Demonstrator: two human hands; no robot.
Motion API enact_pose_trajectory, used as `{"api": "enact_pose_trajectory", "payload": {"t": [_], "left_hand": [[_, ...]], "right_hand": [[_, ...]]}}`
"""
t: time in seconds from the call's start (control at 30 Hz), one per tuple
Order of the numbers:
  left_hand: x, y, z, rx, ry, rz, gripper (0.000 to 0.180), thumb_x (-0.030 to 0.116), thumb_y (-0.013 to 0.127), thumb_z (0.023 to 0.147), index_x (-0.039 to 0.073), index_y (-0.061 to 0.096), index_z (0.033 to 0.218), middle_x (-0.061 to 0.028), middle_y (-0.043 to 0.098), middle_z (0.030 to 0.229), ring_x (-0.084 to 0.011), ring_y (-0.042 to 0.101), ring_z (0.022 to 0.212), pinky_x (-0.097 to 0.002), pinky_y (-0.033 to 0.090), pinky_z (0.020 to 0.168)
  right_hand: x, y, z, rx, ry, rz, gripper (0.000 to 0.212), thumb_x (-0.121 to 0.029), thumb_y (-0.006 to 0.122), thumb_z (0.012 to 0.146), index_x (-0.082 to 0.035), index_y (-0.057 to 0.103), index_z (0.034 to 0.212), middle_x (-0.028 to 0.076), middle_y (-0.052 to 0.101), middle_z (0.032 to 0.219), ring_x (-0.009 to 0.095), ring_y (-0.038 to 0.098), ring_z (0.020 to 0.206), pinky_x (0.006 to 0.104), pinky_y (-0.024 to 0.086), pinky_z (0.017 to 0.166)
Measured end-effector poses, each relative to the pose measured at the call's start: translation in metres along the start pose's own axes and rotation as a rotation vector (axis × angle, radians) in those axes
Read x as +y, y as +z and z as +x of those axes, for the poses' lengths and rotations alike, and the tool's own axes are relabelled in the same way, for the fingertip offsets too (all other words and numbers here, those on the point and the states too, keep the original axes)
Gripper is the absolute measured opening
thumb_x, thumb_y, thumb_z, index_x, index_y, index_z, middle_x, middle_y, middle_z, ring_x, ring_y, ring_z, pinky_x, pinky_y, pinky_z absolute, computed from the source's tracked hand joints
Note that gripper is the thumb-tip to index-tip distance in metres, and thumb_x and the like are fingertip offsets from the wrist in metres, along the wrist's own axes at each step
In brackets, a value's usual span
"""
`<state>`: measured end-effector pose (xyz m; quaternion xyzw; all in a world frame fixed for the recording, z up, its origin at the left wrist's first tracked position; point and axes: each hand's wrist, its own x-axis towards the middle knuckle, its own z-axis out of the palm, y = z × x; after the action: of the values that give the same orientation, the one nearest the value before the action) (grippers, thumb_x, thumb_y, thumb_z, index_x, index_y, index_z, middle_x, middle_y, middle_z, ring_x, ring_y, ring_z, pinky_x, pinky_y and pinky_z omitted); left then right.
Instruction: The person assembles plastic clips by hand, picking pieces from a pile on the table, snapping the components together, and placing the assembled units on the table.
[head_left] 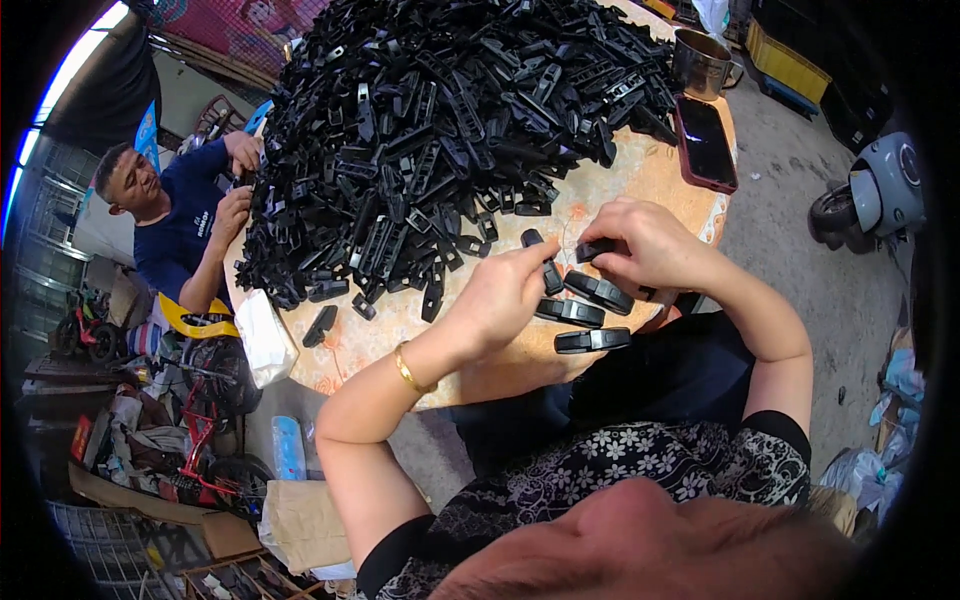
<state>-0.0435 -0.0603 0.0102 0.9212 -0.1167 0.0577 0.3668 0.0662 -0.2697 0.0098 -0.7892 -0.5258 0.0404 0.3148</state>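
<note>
A big heap of black plastic clip-like parts covers the far side of a round table with a flowered cover. My left hand is closed, its thumb and finger pinching an elongated black plastic part. To its right, my right hand grips a smaller black plastic part between thumb and fingertips. The two parts are close together but look apart. Below my hands, near the table edge, lie several longer rounded black pieces, among them one with a shiny middle.
A phone in a red case and a metal mug stand at the table's right. A white packet lies at the left edge. Another person handles parts at the far left. A scooter is parked at right.
</note>
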Motion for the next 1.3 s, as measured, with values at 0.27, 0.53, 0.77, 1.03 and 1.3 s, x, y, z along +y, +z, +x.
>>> {"api": "enact_pose_trajectory", "payload": {"t": [0.27,0.53,0.77,1.03,1.3], "left_hand": [[-0.006,-0.012,0.008,0.048,0.19,0.267,0.023,0.01,0.07,0.078,0.007,0.068,0.101,-0.0109,0.058,0.095,-0.03,0.053,0.096,-0.0378,0.046,0.082],[-0.003,-0.002,0.003,0.057,0.02,0.121,0.022,0.016,0.077,0.071,0.002,0.067,0.084,-0.0129,0.06,0.082,-0.0321,0.058,0.082,-0.0395,0.048,0.074],[-0.009,-0.014,-0.001,-0.005,-0.02,0.128,0.019,0.013,0.079,0.072,0.0,0.07,0.083,-0.011,0.062,0.076,-0.0239,0.06,0.068,-0.0336,0.048,0.062],[-0.003,-0.01,0.003,-0.015,0.054,0.075,0.018,0.013,0.079,0.069,0.002,0.069,0.078,-0.011,0.061,0.074,-0.0245,0.059,0.068,-0.0338,0.047,0.063],[-0.05,-0.054,0.034,0.522,0.115,0.721,0.032,0.019,0.074,0.075,0.001,0.065,0.1,-0.0141,0.059,0.101,-0.0324,0.052,0.094,-0.0402,0.045,0.082]], "right_hand": [[-0.005,-0.006,-0.007,-0.199,0.005,0.261,0.027,-0.01,0.074,0.07,-0.005,0.07,0.096,0.013,0.063,0.09,0.031,0.061,0.086,0.0372,0.049,0.078],[-0.003,0.013,0.004,0.078,-0.06,0.099,0.029,-0.013,0.076,0.07,-0.004,0.071,0.097,0.01,0.061,0.088,0.029,0.058,0.087,0.0373,0.048,0.076],[0.001,0.008,0.005,0.032,-0.162,-0.03,0.028,-0.017,0.077,0.068,-0.005,0.072,0.093,0.01,0.06,0.084,0.028,0.056,0.086,0.0386,0.047,0.073],[-0.003,0.022,0.012,0.082,-0.245,0.026,0.026,-0.019,0.077,0.069,-0.003,0.07,0.088,0.01,0.06,0.079,0.03,0.057,0.081,0.0383,0.047,0.071],[0.004,0.029,0.044,0.313,-0.264,-0.331,0.022,-0.024,0.07,0.076,-0.005,0.069,0.088,0.007,0.061,0.091,0.029,0.055,0.089,0.0371,0.048,0.077]]}}
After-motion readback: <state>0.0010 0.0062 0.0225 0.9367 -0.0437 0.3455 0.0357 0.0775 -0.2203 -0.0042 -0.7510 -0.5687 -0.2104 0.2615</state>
